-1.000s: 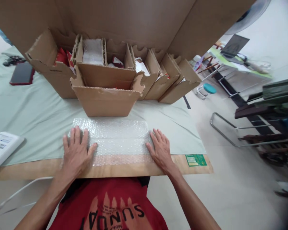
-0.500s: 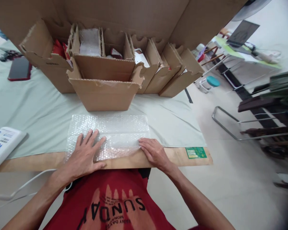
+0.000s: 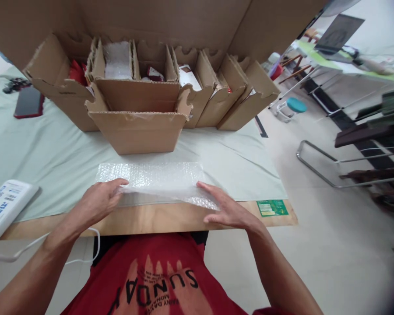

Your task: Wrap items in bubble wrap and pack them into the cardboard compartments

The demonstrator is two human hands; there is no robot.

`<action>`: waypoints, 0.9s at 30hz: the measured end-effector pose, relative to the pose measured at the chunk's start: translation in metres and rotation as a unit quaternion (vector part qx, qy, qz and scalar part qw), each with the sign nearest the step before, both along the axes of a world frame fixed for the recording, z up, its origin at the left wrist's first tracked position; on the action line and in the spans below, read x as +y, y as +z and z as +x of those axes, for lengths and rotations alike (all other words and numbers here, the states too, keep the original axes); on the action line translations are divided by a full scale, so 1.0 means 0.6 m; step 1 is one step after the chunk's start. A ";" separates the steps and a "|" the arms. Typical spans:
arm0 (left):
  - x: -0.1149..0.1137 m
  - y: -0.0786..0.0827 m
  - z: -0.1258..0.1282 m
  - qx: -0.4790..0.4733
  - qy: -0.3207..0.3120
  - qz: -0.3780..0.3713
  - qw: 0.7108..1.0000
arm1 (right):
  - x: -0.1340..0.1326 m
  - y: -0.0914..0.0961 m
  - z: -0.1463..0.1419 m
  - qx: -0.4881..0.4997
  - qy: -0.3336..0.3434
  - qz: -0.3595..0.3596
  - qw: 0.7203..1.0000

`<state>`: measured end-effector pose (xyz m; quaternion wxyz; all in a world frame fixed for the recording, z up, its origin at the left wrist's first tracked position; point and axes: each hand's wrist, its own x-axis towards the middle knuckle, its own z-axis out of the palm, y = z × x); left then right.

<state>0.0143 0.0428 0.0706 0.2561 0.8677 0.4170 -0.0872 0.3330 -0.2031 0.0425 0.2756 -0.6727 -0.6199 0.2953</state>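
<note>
A sheet of clear bubble wrap (image 3: 157, 175) lies across the front of the table, its near part lifted and folded over. My left hand (image 3: 101, 199) is closed on the left end of that fold, index finger and thumb pinching it. At the right end, my right hand (image 3: 228, 208) has its fingers stretched over the wrap, with the thumb held apart below. The wrap's near right corner runs between thumb and fingers, not gripped. Whether anything is inside the fold cannot be made out.
Beyond the wrap stands an open cardboard box (image 3: 134, 133), with a row of cardboard bins (image 3: 230, 94) behind it. A white device (image 3: 9, 205) with a cable sits at left. Farther back lies a phone (image 3: 29, 103). The table's wooden edge (image 3: 164, 216) carries a green label (image 3: 272, 208).
The wrap's near edge has come up off the wood and folded away from me. My left hand went from lying flat to pinching it; my right hand moved slightly right and opened.
</note>
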 end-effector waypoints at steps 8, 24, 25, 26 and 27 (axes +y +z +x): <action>0.038 -0.003 -0.017 -0.075 0.089 -0.056 0.992 | 0.054 -0.048 -0.004 0.038 -0.223 0.032 0.974; 0.044 -0.048 -0.028 -0.155 0.279 -0.011 0.948 | 0.061 -0.069 -0.011 -0.228 -0.256 0.009 0.939; 0.043 -0.051 -0.026 -0.125 0.272 0.012 0.954 | 0.063 -0.071 -0.013 -0.240 -0.262 0.007 0.935; 0.042 -0.052 -0.024 -0.094 0.267 0.033 0.959 | 0.065 -0.072 -0.014 -0.252 -0.268 0.004 0.930; 0.039 -0.053 -0.022 -0.062 0.261 0.048 0.962 | 0.066 -0.072 -0.016 -0.263 -0.271 0.000 0.926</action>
